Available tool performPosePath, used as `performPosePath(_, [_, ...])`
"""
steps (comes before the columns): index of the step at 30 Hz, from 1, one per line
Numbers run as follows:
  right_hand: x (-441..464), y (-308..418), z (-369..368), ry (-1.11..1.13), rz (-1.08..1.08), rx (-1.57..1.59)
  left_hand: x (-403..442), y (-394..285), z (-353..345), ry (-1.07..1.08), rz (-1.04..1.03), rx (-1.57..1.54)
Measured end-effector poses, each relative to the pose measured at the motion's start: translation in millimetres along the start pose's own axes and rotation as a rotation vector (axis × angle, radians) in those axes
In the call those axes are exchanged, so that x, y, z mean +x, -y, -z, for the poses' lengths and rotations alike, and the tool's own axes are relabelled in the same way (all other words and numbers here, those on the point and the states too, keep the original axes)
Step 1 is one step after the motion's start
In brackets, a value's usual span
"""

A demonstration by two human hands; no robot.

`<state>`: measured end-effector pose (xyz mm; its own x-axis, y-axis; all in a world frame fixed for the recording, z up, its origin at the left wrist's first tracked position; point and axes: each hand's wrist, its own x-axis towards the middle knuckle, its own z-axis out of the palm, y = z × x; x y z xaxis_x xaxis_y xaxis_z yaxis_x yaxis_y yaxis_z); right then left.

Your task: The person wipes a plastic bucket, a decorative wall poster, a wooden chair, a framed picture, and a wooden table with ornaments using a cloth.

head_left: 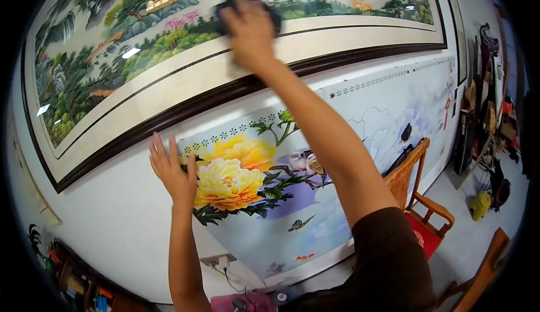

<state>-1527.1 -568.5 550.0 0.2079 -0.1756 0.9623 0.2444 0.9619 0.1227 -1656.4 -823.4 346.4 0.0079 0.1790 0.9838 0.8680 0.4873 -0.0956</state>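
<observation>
My right hand [253, 39] reaches up and presses a dark cloth [274, 20] against a large framed landscape picture [169, 50]. Fingers are spread over the cloth, and both hand and cloth are blurred by motion. The cloth lies near the picture's lower border, over the painted trees. Below the dark wooden frame [169, 122], my left hand [175, 174] rests against the wall, fingers stretched out and holding nothing. Its fingertips are close to the frame's lower edge; whether they touch it I cannot tell.
A panel with yellow flowers [230, 182] covers the wall below the picture. To the right stands a wooden chair [413, 191] with a red seat. A wall socket [219, 259] with a cable sits low down. Shelves with various items [84, 281] stand at lower left; clutter lines the far right.
</observation>
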Motion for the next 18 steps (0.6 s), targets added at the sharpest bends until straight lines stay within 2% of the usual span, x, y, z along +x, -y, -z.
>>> performPosePath(1, [-6,20,-24,0.037,0.183,-0.091,12,1,1,-0.024,0.004,0.001])
performPosePath(4, [-20,78,-29,0.256,0.407,0.089,38,14,3,-0.075,0.044,0.042])
performPosePath(6, [-18,73,-27,0.313,0.564,0.071,42,23,6,-0.017,0.065,0.115])
performPosePath(8, [0,39,-22,0.222,0.623,0.103,43,32,13,0.036,0.023,0.148])
performPosePath(9, [9,18,-19,0.167,0.485,0.134,43,34,19,0.077,0.009,0.153])
performPosePath(12, [32,-56,7,-0.079,0.155,-0.044,46,40,37,0.193,-0.029,0.125])
performPosePath(15, [39,-116,0,-0.111,-0.216,-0.427,49,44,47,0.263,-0.070,0.123])
performPosePath(16, [45,-105,-6,-0.183,-0.293,-0.509,50,44,48,0.269,-0.078,0.116])
performPosePath(18, [64,-50,-19,-0.101,-0.554,-0.414,51,44,48,0.277,-0.078,0.115])
